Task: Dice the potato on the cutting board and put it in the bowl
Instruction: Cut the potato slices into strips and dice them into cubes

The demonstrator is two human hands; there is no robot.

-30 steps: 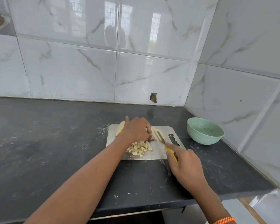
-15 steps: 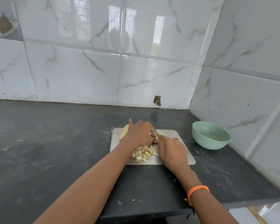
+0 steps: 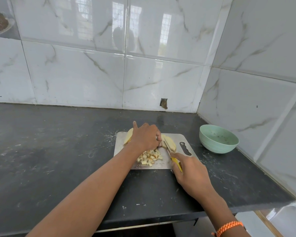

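Note:
A steel cutting board point(image 3: 184, 139) lies on the black counter. My left hand point(image 3: 144, 136) is curled over a peeled potato piece point(image 3: 128, 137) at the board's back. To its right lie cut potato slices point(image 3: 170, 142). My right hand point(image 3: 191, 175) grips a yellow-handled knife point(image 3: 175, 162), its blade pointing up to the slices by my left fingertips. A pile of potato dice point(image 3: 149, 157) sits in the board's middle. A pale green bowl point(image 3: 218, 139) stands right of the board, with only small specks inside.
The black counter point(image 3: 58, 151) ends at a front edge below my forearms. Marble-tiled walls close the back and the right side, meeting in a corner behind the bowl. A small hole point(image 3: 164, 103) shows in the back wall.
My right hand drew back toward me along the board with the knife, uncovering the slices. My left hand stays on the potato.

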